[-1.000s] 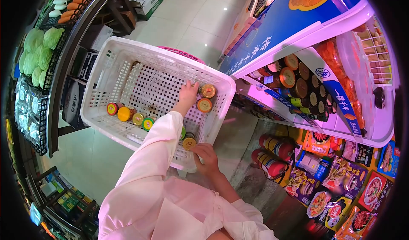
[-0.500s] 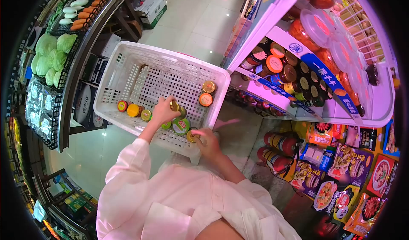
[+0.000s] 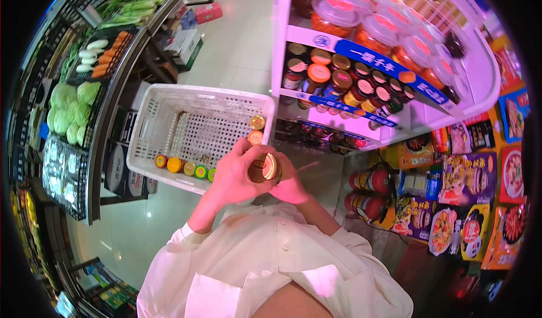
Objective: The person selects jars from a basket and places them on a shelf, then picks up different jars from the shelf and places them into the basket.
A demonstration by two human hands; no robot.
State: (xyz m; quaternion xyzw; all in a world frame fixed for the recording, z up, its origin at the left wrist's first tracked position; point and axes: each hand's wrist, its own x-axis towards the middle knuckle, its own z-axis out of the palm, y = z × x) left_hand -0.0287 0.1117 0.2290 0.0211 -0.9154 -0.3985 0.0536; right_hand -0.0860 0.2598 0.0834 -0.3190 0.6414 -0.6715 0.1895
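Close in front of my chest, beyond the near right corner of the crate, a brownish glass jar (image 3: 261, 173) is held between both hands, one end turned up toward me. My left hand (image 3: 232, 173) wraps its fingers and thumb around the jar. From the other side my right hand (image 3: 290, 181) closes on it, with some fingers hidden. The white perforated plastic crate (image 3: 148, 106) lies just beyond. Along its near side stand several jars with red, yellow and green lids (image 3: 175, 165). A gold-lidded jar (image 3: 257, 121) and an orange-lidded jar (image 3: 256, 137) stand at its right wall.
A pink-lit shelf (image 3: 279, 52) of jars and tubs rises at the right. Fire extinguishers (image 3: 367, 182) and packaged foods (image 3: 468, 177) sit below it. On the left, a produce stand (image 3: 99, 131) carries cabbages, radishes and carrots. Cartons (image 3: 183, 49) rest on the floor behind.
My left hand has come out of the crate and my right hand has left its near corner. Both now meet around one jar before my chest. The view has turned rightward.
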